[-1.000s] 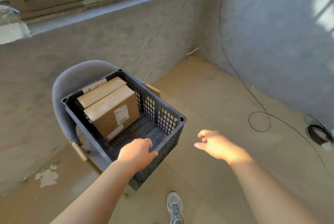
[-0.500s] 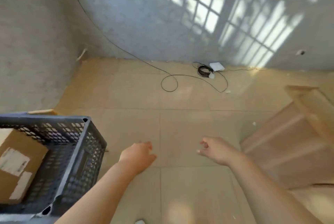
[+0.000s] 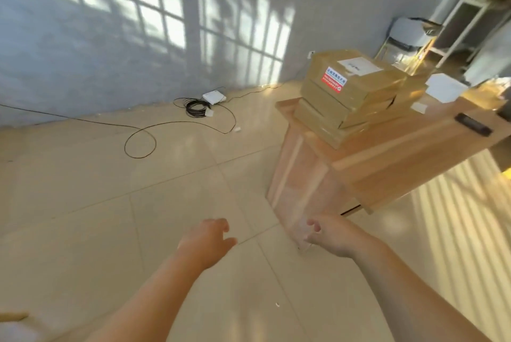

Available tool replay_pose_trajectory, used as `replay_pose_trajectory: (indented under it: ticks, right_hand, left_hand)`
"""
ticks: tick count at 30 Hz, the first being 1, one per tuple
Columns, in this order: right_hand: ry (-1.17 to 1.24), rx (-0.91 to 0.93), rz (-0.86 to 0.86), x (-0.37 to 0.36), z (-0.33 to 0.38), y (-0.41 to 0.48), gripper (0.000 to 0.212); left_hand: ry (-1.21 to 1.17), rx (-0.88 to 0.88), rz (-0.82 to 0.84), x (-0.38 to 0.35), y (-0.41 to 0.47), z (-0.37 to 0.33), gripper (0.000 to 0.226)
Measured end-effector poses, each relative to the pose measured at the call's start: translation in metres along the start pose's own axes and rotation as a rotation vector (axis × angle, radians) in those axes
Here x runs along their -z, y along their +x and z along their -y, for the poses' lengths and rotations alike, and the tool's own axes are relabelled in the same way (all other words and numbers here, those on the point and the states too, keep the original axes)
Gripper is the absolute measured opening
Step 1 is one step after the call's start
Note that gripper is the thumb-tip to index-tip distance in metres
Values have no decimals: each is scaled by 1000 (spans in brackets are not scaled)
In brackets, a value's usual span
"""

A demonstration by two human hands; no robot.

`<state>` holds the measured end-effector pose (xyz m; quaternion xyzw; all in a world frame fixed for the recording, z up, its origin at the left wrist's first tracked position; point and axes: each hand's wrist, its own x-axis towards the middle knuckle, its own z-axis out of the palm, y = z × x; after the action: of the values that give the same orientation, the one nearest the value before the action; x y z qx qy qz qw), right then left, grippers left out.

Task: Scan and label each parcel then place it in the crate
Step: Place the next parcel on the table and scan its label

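- The cable [image 3: 139, 145] looped over the floor at 10 o'clock from the hands. It ran to a coil [image 3: 196, 108] and a white box [image 3: 214, 97] by the wall, and none of it looked like part of the job.
- The left hand [image 3: 206, 239] hung over bare floor tiles, fingers loosely curled and thumb out, with nothing in it.
- The right hand [image 3: 331, 236], at 3 o'clock from the left, was just as slack and empty. It showed in front of the foot of the table [image 3: 387, 159]; the blur hid whether it touched it.
- The tabletop lay at 1 to 2 o'clock from the hands, well apart from both.
- The parcels [image 3: 326, 98] sat stacked on the table's left end, at 12 o'clock from the right hand. They were several flat brown boxes, and the top one carried a red-and-blue sticker [image 3: 334, 82] and a white label [image 3: 358, 66]. Whether that label was the one the task calls for could not be told.
- White sheets [image 3: 445, 88] lay at 3 o'clock from the stack and a dark flat device [image 3: 473, 124] at 4 o'clock. They may have been labels and a scanner, but they were too blurred to say.
- No crate was in view, so the count of parcels already packed could not be read.
- As a judgement, this was a gap between parcels. The whole stack seemed to await scanning, labelling and crating, starting with a reach for the top box.
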<state>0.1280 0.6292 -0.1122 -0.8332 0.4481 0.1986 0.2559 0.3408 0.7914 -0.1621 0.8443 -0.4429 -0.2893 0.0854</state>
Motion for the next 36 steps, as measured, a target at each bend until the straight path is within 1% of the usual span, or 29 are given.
replay_pose_trajectory:
  ticks: [4,8,11,16,21,25,28,32,36]
  right_hand:
    - [16,-72,-9,32,-71,-2,50]
    - [45,-116,-42,63,-125,2,46]
    - [108,-147,-79,87,-161,14,42]
    - [214,-233,-118,131,-220,45,45]
    - [299,-321,-143,180,-281,74,49]
    - [360,-349,-165,215,-328,90,44]
    - [352,-388,-166,229,-370,102,45]
    - [306,-433,-125,241,-437,121,49]
    - [251,-403,-90,265,-506,143,49]
  left_hand:
    - [5,-63,27,-22,31,-71,39]
    - [40,-106,59,-31,64,-127,40]
    - [59,-157,77,-32,97,-165,40]
    - [81,-266,98,-29,162,-239,38]
    - [90,-359,145,-24,233,-327,38]
    - [160,-421,178,-23,280,-399,40]
    - [171,-433,221,-28,307,-446,40]
    - [140,-402,281,-48,336,-502,44]
    - [116,-352,243,-75,359,-555,43]
